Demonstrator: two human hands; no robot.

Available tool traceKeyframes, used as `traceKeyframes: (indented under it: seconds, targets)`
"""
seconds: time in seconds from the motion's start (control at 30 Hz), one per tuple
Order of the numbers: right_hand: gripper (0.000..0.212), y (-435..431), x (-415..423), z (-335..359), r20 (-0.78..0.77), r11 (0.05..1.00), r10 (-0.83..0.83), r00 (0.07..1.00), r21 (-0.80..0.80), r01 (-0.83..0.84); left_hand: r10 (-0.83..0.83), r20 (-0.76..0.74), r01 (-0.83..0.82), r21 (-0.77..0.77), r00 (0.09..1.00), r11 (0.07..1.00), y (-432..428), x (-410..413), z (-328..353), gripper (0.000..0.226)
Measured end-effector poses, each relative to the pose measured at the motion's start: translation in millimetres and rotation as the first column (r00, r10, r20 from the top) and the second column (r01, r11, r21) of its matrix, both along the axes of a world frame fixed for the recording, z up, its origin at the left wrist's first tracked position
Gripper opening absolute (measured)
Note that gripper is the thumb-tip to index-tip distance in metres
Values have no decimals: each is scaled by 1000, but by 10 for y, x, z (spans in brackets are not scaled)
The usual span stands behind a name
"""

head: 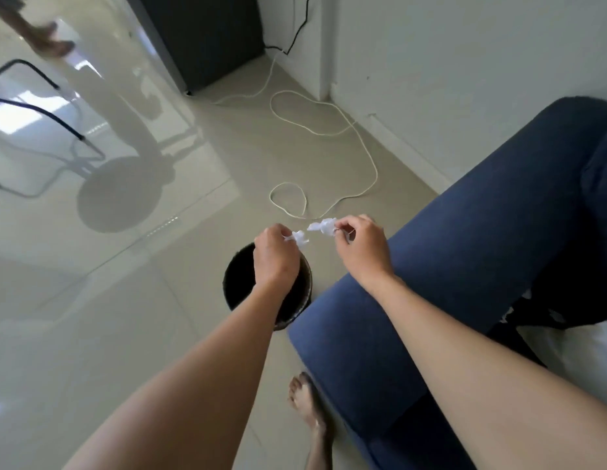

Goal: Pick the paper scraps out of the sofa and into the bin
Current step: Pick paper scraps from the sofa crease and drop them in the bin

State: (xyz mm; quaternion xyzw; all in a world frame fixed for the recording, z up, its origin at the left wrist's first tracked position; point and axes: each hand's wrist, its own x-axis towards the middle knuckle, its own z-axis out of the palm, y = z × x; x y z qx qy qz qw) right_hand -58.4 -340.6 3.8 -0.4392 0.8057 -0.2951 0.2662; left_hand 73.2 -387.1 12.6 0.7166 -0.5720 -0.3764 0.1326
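Left hand: the left hand (pixel 275 257) is curled, thumb and fingertips pinching a small scrap (pixel 299 237) above the bin's mouth.
Right hand: the right hand (pixel 361 247) is curled too, pinching a larger scrap (pixel 323 227). It seems to sit past the bin's far rim, near the sofa (pixel 464 266).
Scraps: white, crumpled, thin and ragged. They are near each other but apart.
Bin: the bin (pixel 229 286) is black, round and open-topped, on the floor just beside the blue sofa's arm, partly hidden by the left wrist.
Step in hand: probably dropping both scraps.
Doing it well: bring the right hand back over the opening, lower both hands toward the mouth, then open the fingers fully so nothing clings.
Risk: such light paper may drift onto the floor.
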Motion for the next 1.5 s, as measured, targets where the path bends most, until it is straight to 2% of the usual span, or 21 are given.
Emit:
traceKeyframes:
  seconds: [0.2,0.4,0.53,0.57,0.67,0.77,1.0,1.13,1.33,1.5]
  targets:
    - [17,-372,626,-488,64,973,129,990,183,-138,143,47,-148,107,989,983,-169,670,-453,21]
    - [18,-594,1005,-730,98,943,156,983,281,-178,222,62,-231,229,973,946,-334,1032,-819,26]
    - [21,-730,1151,-847,153,900,184,971,372,-229,213,64,-223,264,975,939,-459,1127,-983,16]
    - [25,-744,1175,-862,183,873,205,962,411,-264,196,73,-209,269,978,940,-480,1139,-999,21]
    - [39,-760,1204,-850,249,787,276,928,497,-367,175,67,-187,296,982,937,-531,1175,-1024,14]
    - [46,-756,1145,-807,271,775,264,926,512,-371,165,58,-174,299,985,938,-550,1184,-988,16]
    - [49,-666,725,-592,209,837,179,961,482,-261,-41,159,3,229,986,973,-501,797,-644,38]
    - [47,-525,351,-300,117,884,146,982,430,-183,-203,195,176,148,960,973,-391,257,-360,37]
    - [40,-97,-431,209,-57,962,41,998,271,-24,-447,205,435,102,871,895,-79,-642,97,48]
    - [44,501,-1142,543,-138,976,-55,989,204,83,-580,244,586,54,777,808,346,-1382,431,46]
